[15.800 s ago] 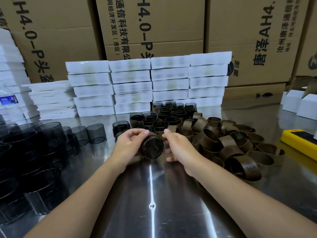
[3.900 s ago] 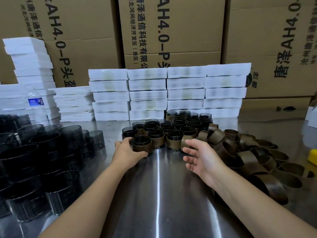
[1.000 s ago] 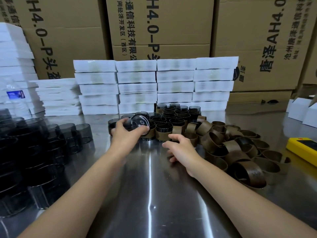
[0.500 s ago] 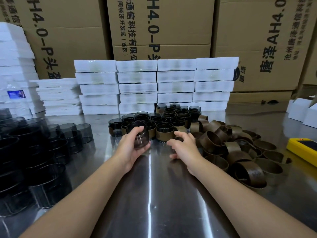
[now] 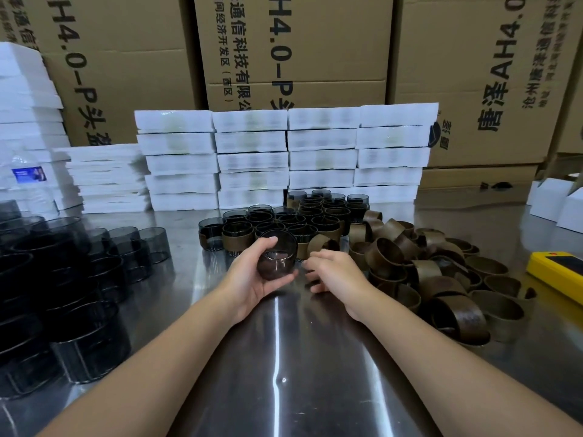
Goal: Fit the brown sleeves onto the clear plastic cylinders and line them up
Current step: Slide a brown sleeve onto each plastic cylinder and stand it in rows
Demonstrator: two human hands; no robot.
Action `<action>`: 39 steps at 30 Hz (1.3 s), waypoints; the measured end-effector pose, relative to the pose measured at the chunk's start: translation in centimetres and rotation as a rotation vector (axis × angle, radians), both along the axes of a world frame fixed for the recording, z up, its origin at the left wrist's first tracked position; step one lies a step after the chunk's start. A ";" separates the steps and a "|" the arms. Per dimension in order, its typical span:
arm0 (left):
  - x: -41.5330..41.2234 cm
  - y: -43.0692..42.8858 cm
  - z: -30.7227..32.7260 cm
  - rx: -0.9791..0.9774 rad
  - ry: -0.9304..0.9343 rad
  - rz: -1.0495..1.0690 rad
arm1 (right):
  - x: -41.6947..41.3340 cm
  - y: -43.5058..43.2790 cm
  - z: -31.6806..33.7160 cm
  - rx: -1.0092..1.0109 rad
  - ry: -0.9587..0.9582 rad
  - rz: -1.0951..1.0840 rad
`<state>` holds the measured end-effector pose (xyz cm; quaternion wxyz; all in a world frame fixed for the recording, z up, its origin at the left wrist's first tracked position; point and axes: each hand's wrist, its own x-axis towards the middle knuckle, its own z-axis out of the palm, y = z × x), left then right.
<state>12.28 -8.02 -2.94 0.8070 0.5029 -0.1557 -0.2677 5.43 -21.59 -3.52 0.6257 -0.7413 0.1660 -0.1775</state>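
My left hand [image 5: 252,279] holds a bare smoky clear cylinder [image 5: 277,255] just above the steel table, its open end tilted toward me. My right hand [image 5: 334,271] rests beside it with fingers apart, fingertips close to a loose brown sleeve [image 5: 323,242]; I cannot tell whether it touches it. Behind both hands stand rows of sleeved cylinders [image 5: 293,222]. A heap of loose brown sleeves [image 5: 435,272] lies to the right. Several bare cylinders [image 5: 56,279] are stacked on the left.
Stacks of white foam trays [image 5: 284,156] stand behind the rows, with cardboard cartons [image 5: 293,45] behind them. A yellow device [image 5: 558,272] lies at the right edge, a water bottle [image 5: 28,184] at the far left. The steel table [image 5: 284,373] reflects light in front of me.
My left hand has brought the bare cylinder back from the rows toward me and lower. My right hand has shifted slightly nearer, next to the cylinder.
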 end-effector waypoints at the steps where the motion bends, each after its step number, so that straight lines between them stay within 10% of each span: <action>1: 0.0 0.0 0.0 -0.007 0.003 0.003 | -0.1 0.0 0.0 0.013 -0.013 0.007; 18: 0.2 0.0 0.0 -0.030 -0.047 0.034 | -1.6 1.3 1.2 0.027 -0.297 -0.095; 39: -0.3 0.3 0.0 0.032 -0.181 -0.200 | -2.5 2.1 0.8 -0.585 -0.413 -0.083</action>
